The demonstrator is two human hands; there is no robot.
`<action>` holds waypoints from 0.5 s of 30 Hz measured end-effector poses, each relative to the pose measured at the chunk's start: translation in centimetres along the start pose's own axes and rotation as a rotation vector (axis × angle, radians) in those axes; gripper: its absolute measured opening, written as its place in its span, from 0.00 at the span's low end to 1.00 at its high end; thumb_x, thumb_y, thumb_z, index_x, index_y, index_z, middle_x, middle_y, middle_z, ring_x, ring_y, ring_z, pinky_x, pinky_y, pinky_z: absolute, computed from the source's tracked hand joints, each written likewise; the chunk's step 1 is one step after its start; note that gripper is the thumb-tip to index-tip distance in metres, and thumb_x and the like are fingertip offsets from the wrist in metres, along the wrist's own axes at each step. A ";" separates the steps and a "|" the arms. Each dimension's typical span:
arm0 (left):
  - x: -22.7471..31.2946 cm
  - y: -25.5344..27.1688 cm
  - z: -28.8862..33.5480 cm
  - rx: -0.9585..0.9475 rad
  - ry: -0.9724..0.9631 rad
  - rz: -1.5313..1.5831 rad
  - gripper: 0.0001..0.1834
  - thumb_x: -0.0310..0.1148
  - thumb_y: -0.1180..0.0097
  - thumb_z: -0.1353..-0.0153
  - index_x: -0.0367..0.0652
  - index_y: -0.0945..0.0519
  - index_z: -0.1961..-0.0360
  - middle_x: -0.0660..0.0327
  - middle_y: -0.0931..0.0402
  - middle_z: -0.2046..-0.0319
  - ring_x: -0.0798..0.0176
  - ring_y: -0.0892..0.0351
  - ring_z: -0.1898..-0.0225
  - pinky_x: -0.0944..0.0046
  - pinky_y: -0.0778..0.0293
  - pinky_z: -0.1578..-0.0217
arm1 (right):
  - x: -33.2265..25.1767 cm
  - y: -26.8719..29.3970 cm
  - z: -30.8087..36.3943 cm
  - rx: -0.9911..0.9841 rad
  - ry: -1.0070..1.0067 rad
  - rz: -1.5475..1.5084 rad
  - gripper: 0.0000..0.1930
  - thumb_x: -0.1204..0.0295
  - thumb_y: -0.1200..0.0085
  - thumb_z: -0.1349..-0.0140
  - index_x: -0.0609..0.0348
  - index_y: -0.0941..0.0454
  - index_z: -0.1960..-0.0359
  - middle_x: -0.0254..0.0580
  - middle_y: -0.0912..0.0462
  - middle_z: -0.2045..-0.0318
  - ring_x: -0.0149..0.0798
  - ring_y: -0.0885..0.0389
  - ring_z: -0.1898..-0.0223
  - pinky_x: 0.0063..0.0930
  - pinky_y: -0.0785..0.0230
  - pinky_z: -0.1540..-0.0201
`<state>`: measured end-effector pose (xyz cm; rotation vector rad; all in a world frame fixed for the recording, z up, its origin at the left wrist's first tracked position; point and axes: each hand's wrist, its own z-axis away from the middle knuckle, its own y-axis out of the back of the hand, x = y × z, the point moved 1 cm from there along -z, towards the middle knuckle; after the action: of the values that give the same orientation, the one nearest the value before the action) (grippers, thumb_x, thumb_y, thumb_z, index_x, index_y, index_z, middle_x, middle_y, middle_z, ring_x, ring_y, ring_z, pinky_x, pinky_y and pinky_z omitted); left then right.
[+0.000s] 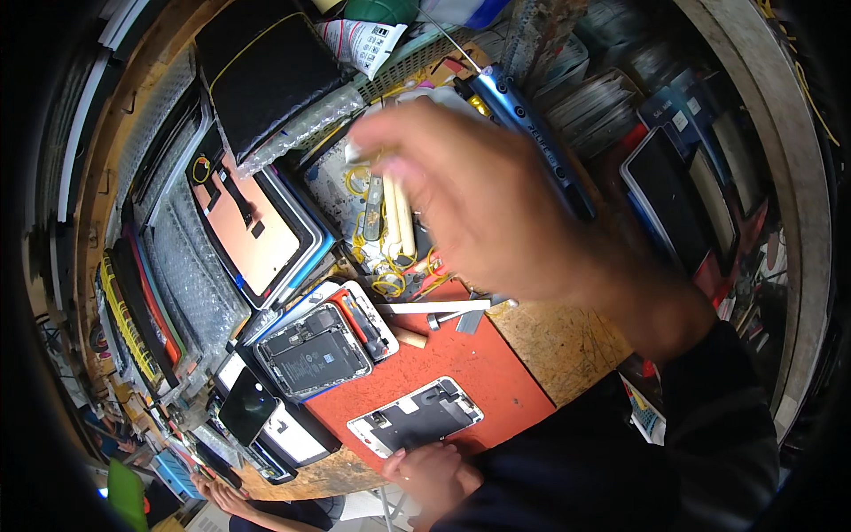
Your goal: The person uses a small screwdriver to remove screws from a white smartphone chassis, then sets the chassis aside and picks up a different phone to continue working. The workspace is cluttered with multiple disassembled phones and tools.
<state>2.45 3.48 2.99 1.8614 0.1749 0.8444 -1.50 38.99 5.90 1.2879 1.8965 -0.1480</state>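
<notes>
My left hand (432,479) is at the near edge of a detached phone screen (417,420), its back side with black film and metal plates facing up. The fingers are curled and pressed together on the screen's edge. My right hand (483,199) is raised over the bench, blurred by motion, its thumb and forefinger bent toward each other. A small whitish bit shows at the fingertips, too smeared to name. An opened phone body (312,356) with its battery showing lies beyond the screen, to the left.
The screen lies on a red mat (523,377). Thin tools (452,310) lie at the mat's far edge. Stacked tablet panels (253,226) stand left, with a dark phone (246,406) nearer. A blue cylindrical tool (532,133) stands far right. Another person's hand (222,498) shows lower left.
</notes>
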 end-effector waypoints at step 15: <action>-0.6 -4.6 3.5 0.465 0.252 0.439 0.05 0.33 0.46 0.43 0.46 0.21 0.74 0.62 0.18 0.75 0.62 0.17 0.70 0.54 0.34 0.43 | -3.6 -4.6 2.7 -0.266 0.240 0.203 0.16 0.76 0.39 0.38 0.74 0.20 0.50 0.65 0.18 0.51 0.54 0.11 0.56 0.39 0.13 0.54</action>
<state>5.31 2.61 -1.98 2.2625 0.1269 1.4390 -3.24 32.84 5.03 1.3488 1.8906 0.3671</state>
